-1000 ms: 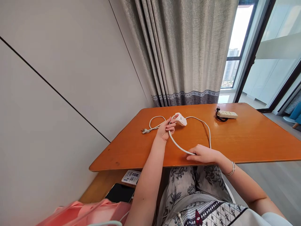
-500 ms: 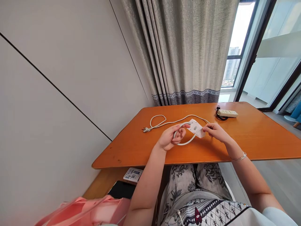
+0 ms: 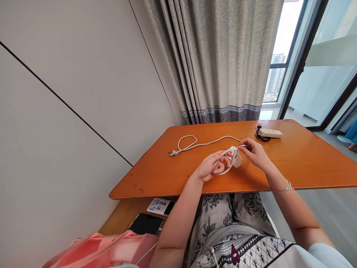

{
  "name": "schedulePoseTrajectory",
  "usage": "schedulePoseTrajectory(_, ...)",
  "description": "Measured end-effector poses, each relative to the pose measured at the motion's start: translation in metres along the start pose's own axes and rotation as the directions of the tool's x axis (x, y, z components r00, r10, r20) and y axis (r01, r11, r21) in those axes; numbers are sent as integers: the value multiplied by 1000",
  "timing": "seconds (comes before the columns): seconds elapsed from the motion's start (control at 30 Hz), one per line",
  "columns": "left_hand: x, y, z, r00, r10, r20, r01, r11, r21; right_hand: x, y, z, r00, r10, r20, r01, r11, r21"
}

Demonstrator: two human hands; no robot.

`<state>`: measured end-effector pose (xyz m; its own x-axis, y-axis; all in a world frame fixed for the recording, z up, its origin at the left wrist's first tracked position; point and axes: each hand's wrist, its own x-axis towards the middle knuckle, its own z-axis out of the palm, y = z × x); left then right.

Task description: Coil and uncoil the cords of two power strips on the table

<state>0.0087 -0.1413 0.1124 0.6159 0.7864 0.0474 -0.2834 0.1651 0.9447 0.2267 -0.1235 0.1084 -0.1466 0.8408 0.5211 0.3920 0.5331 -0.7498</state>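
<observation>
Above the table's middle, my left hand (image 3: 213,165) is closed around a loop of white power cord (image 3: 208,143). A white block-like piece (image 3: 237,159), partly behind the cord, hangs just past the left fingertips; it looks like a socket block, but its face is not clear. Pinched between the fingers of my right hand (image 3: 255,154) is another stretch of the same cord, to the right of the loop. From there the cord trails left over the tabletop, bends in a loose curl and ends at a plug (image 3: 174,153).
The orange-brown table (image 3: 156,175) has a cream power strip (image 3: 270,133) with a black cord at its far right. Below the near left edge lie a phone (image 3: 146,223), a printed white card (image 3: 157,206) and a pink bag (image 3: 122,247). A curtain (image 3: 223,67) hangs behind.
My right hand has moved up slightly and now pinches the cord instead of being at the white piece. The left hand has shifted right, and the cord loop is smaller.
</observation>
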Motion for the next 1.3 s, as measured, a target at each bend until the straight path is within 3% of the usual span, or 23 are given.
schedulePoseTrajectory(0.27, -2, -17, 15, 999, -23, -27, 25, 997, 78, -7, -12, 6, 988, -110, -109, 90, 981, -175)
schedulePoseTrajectory(0.4, 2, -24, 12, 979, 143, -143, -91, 943, 320, -20, -25, 8, 994, -111, -1, 110, 986, -126)
schedulePoseTrajectory(0.57, 14, -27, -7, 869, 394, -298, -150, 784, 602, -48, -40, 21, 977, -55, 205, 34, 994, 104)
schedulePoseTrajectory(0.67, 16, -26, -12, 838, 380, -391, -176, 867, 466, -63, -49, 32, 952, -79, 297, 45, 992, 121)
schedulePoseTrajectory(0.77, 10, -23, -10, 887, 272, -373, -226, 960, 162, -70, -54, 45, 922, -136, 363, 156, 987, -27)
schedulePoseTrajectory(0.9, -5, -14, -3, 965, 179, -190, -199, 976, -87, -73, -49, 57, 896, -147, 419, 270, 929, -252)
schedulePoseTrajectory(0.97, -11, -8, 1, 978, 156, -141, -170, 980, -100, -74, -44, 58, 886, -125, 446, 288, 903, -319)
schedulePoseTrajectory(1.1, -15, 0, 10, 961, 216, -172, -228, 972, -52, -74, -38, 53, 878, -61, 475, 268, 885, -380)
schedulePoseTrajectory(1.3, -16, 0, 20, 962, 249, -107, -261, 959, -113, -75, -40, 56, 862, -46, 505, 252, 903, -349)
